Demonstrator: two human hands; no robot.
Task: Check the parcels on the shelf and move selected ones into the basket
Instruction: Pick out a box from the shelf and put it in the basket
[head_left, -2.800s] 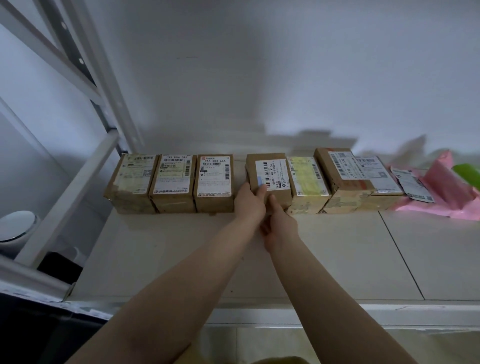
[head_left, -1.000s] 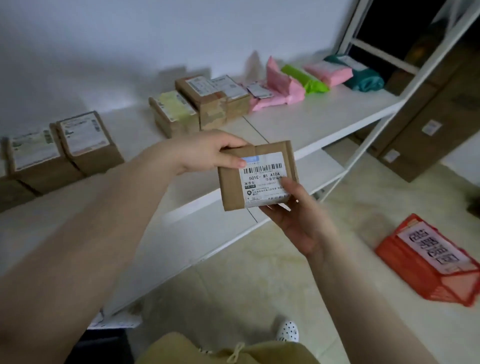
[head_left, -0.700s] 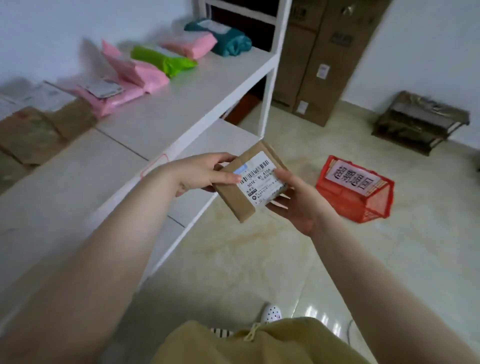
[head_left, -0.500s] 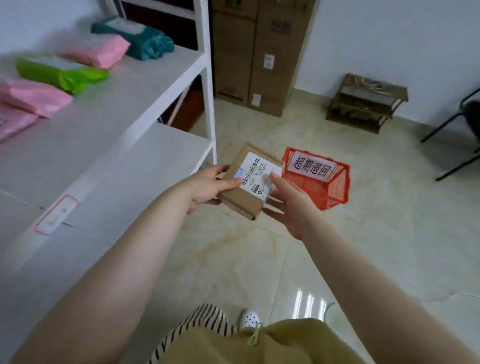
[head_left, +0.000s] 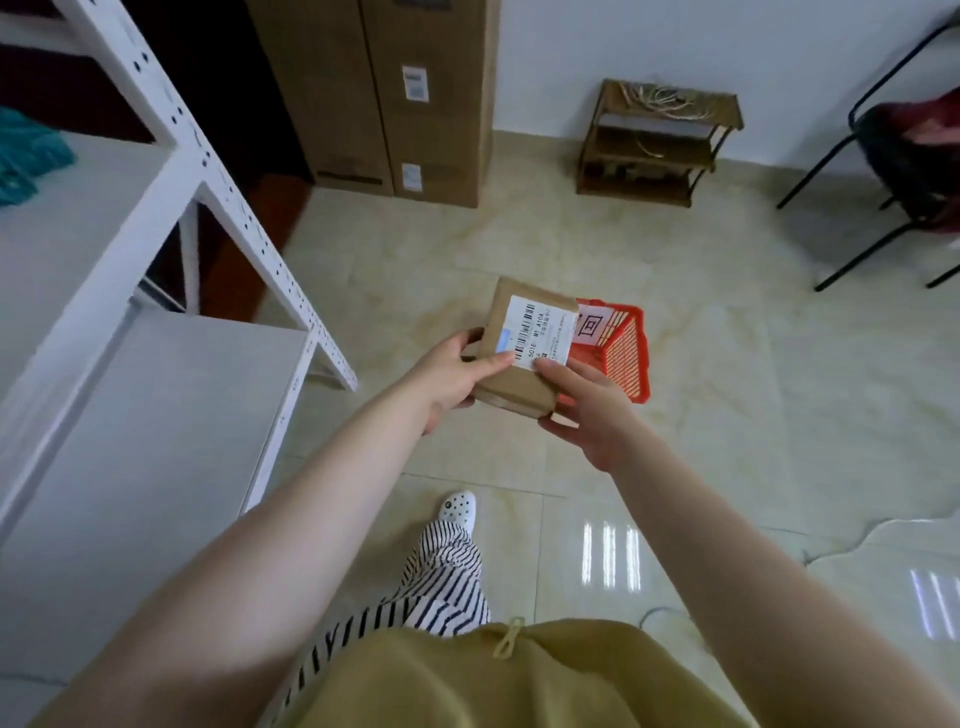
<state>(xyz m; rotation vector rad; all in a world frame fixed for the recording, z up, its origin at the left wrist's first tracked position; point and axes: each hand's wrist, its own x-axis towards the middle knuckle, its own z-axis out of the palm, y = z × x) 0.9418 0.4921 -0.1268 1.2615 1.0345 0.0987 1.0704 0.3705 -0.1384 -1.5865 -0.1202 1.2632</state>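
A small brown cardboard parcel with a white barcode label is held in the air between both hands. My left hand grips its left edge, thumb across the top face. My right hand supports its near right corner, thumb on the label. Just beyond and below the parcel, a red plastic basket with a white label stands on the tiled floor; the parcel covers its left part. The white shelf lies to the left, with a teal parcel at its edge.
Tall cardboard boxes stand against the far wall beside the shelf's white upright. A small brown rack sits by the wall, and a black chair is at far right. My striped trouser leg and white shoe are below.
I took the parcel from the shelf row, then turned right away from the shelf. The parcel, held in both hands, has come over the red basket's left side.
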